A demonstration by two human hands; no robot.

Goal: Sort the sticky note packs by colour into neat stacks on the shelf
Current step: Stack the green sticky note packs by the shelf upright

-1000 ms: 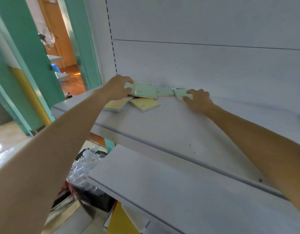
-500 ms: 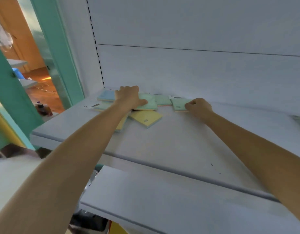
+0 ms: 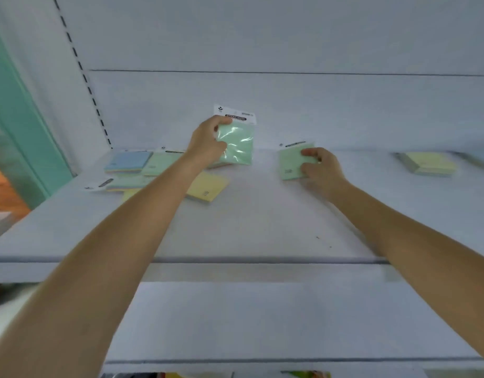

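My left hand [image 3: 208, 143] grips a green sticky note pack [image 3: 237, 141] in clear wrap, held upright above the white shelf [image 3: 249, 222]. My right hand [image 3: 318, 170] rests on a second green pack [image 3: 291, 165] that lies flat on the shelf, fingers curled over its right edge. At the back left lie loose packs: a blue pack [image 3: 130, 160], a green pack [image 3: 160, 165], another green one [image 3: 129, 182] and a yellow pack [image 3: 206, 186]. A further yellow pack shows partly under my left forearm.
A stack of yellow packs [image 3: 430, 166] sits at the far right of the shelf. The white back panel [image 3: 290, 105] rises behind. A lower shelf [image 3: 262, 323] juts out below. A teal door frame [image 3: 20, 124] stands at the left.
My left hand has lifted a green pack off the pile and holds it upright. My right hand now grips the other green pack. The view has swung right, showing the yellow stack.
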